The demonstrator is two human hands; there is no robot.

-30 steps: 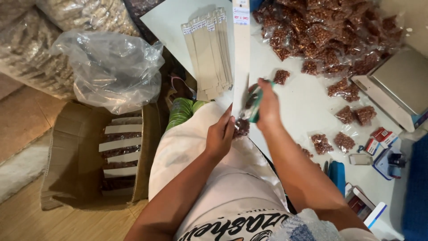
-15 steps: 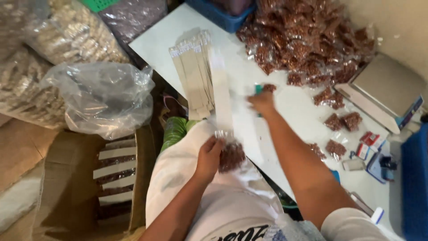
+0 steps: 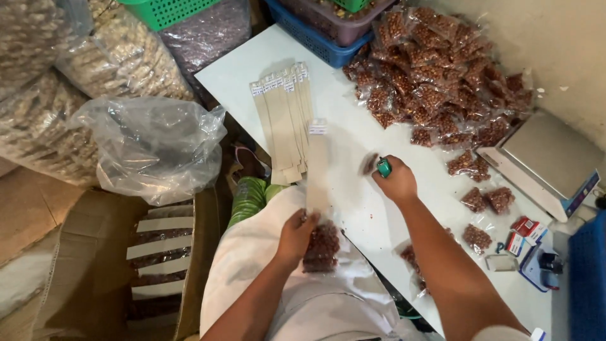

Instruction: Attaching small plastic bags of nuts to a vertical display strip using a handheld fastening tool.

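My left hand (image 3: pixel 295 237) grips the join between a long beige card strip (image 3: pixel 317 165) and a small clear bag of brown nuts (image 3: pixel 322 247) that hangs below it over my lap. My right hand (image 3: pixel 392 182) rests on the white table (image 3: pixel 252 69), closed around a small green tool (image 3: pixel 383 167), a stapler by its look. A fan of several more beige card strips (image 3: pixel 283 120) lies on the table just left of the held strip.
A heap of small nut bags (image 3: pixel 435 82) fills the table's far right, with loose bags (image 3: pixel 486 199) nearer. A grey scale (image 3: pixel 548 158) stands at the right. Blue basket (image 3: pixel 309 38) at the back. Large plastic sacks (image 3: pixel 151 148) and an open cardboard box (image 3: pixel 161 259) at left.
My right hand has moved away from the bag to the table with the green tool. My left hand has lowered the strip and bag toward my lap. The view has tilted up.
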